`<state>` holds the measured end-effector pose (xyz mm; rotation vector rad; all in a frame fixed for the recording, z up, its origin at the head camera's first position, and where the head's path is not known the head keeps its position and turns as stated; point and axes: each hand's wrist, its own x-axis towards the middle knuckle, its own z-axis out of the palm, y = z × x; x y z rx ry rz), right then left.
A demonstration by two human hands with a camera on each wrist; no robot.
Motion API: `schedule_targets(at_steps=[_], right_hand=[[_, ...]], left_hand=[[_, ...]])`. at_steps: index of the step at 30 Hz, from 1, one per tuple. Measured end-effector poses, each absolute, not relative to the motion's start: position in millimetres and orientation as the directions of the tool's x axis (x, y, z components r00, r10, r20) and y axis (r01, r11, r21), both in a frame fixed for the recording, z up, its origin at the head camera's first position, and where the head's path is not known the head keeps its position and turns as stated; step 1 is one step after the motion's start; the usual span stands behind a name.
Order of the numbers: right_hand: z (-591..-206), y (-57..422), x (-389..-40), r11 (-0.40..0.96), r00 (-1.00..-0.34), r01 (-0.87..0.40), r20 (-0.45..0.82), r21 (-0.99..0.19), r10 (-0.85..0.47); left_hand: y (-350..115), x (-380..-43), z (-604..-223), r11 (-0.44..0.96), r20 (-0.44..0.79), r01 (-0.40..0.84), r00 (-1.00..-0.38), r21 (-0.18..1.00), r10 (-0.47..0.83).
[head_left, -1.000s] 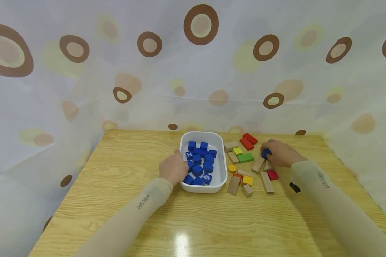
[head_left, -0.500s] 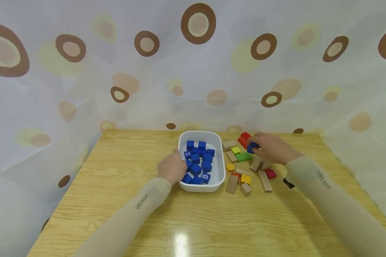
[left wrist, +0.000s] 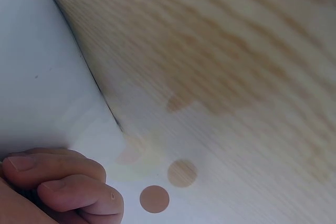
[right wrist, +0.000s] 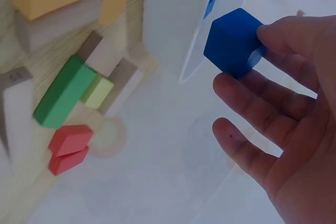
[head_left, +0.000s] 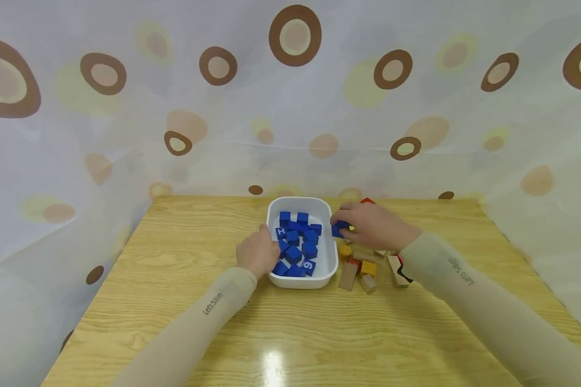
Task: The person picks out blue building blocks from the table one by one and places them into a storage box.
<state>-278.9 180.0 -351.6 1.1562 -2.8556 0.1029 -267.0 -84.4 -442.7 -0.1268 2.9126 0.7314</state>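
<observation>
A white plastic tub (head_left: pixel 304 282) stands mid-table with several blue blocks (head_left: pixel 293 255) inside, one marked H and another 9 or 6. At its left side my left hand (head_left: pixel 258 251) grips the rim; in the left wrist view the curled fingers (left wrist: pixel 79 192) lie against the tub's white wall. My right hand (head_left: pixel 380 226) pinches a blue block (right wrist: pixel 233 43) between thumb and fingertips. That block is just outside the tub's right rim, above the table, and looks six-sided in the right wrist view.
Right of the tub lie loose blocks: plain wooden ones (head_left: pixel 348 277), an orange one (head_left: pixel 368 268), a yellow disc (head_left: pixel 345 251), a green one (right wrist: pixel 65 90) and red ones (right wrist: pixel 71 140). My right hand and forearm hide some in the head view. A patterned sheet (head_left: pixel 290 107) hangs behind the table.
My right hand has lifted the blue block from the loose blocks on the right and carried it left to the tub's rim. The left hand has stayed on the tub.
</observation>
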Motion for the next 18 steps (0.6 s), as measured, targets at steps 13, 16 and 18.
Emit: schedule_targets(at_steps=[13, 16, 18], right_hand=[[-354, 142, -267, 0.668, -0.670, -0.742, 0.011, -0.059, -0.743], [-359, 137, -268, 0.655, -0.655, -0.755, -0.011, -0.046, -0.756], [-363, 135, -269, 0.655, -0.653, -0.755, -0.041, -0.037, -0.756]], left_hand=[[-85, -265, -442, 0.882, -0.139, -0.111, -0.989, 0.458, -0.052], [-85, -266, -441, 0.881, -0.136, -0.109, -0.989, 0.460, -0.051], [-84, -266, -441, 0.881, -0.135, -0.106, -0.990, 0.462, -0.048]])
